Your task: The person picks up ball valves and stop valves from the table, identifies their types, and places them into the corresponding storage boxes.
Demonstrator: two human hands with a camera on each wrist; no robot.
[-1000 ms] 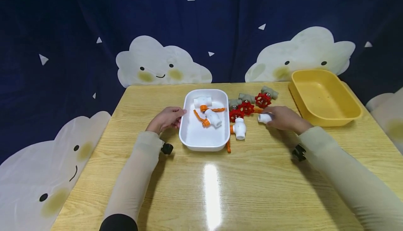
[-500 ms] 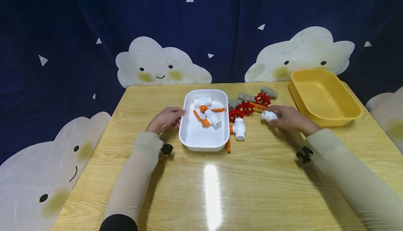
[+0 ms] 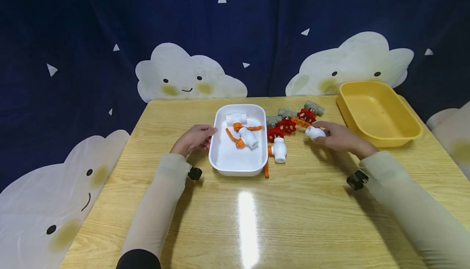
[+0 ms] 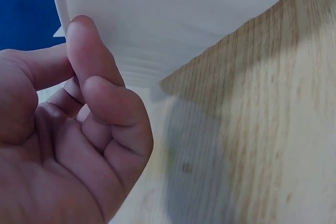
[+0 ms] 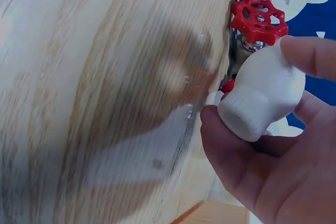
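Note:
My left hand (image 3: 196, 137) pinches the left rim of a white plastic tray (image 3: 235, 162); in the left wrist view its fingers (image 4: 118, 106) are curled against the tray's outer wall (image 4: 173, 30). Two white ball valves (image 3: 249, 137) with orange lever handles lie inside the tray. To the right, my right hand (image 3: 339, 138) holds another white ball valve (image 3: 314, 133) between thumb and fingers, its orange handle (image 3: 300, 122) pointing away to the left. In the right wrist view this valve (image 5: 268, 87) appears raised off the table, one pipe opening showing.
One more white ball valve (image 3: 280, 151) lies against the tray's right side. Behind it is a row of grey valves with red handwheels (image 3: 287, 126). A yellow basin (image 3: 389, 141) stands at the back right of the wooden table (image 3: 205, 220).
My right hand has drawn slightly right with the ball valve, which has turned so more of its body and orange handle show. The left hand and tray have stayed put.

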